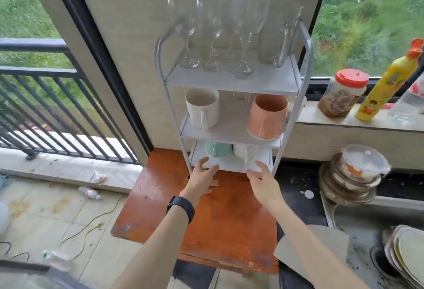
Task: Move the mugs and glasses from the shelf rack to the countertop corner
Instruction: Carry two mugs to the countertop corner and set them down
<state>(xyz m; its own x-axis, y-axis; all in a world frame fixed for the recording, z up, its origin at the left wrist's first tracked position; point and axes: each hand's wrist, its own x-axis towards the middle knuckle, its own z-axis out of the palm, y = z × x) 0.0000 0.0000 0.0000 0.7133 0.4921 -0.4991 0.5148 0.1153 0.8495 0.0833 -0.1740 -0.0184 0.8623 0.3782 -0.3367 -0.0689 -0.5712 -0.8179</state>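
A grey three-tier shelf rack (306, 43) stands on a red-brown wooden table (220, 222). Several clear wine glasses (215, 27) and a glass pitcher (281, 38) stand on its top tier. The middle tier holds a white mug (202, 108) and a pink mug (267, 116). On the bottom tier sit a teal mug (218, 148) and a white mug (244, 152), partly hidden by the shelf above. My left hand (202, 179) and my right hand (263, 182) are open, fingers spread, at the front edge of the bottom tier, holding nothing.
A dark countertop (298, 187) lies right of the table, with stacked lidded bowls (355, 174) and plates (406, 256). A jar (344, 92) and a yellow bottle (387, 82) stand on the window ledge. To the left are a balcony railing (46, 109) and a littered floor.
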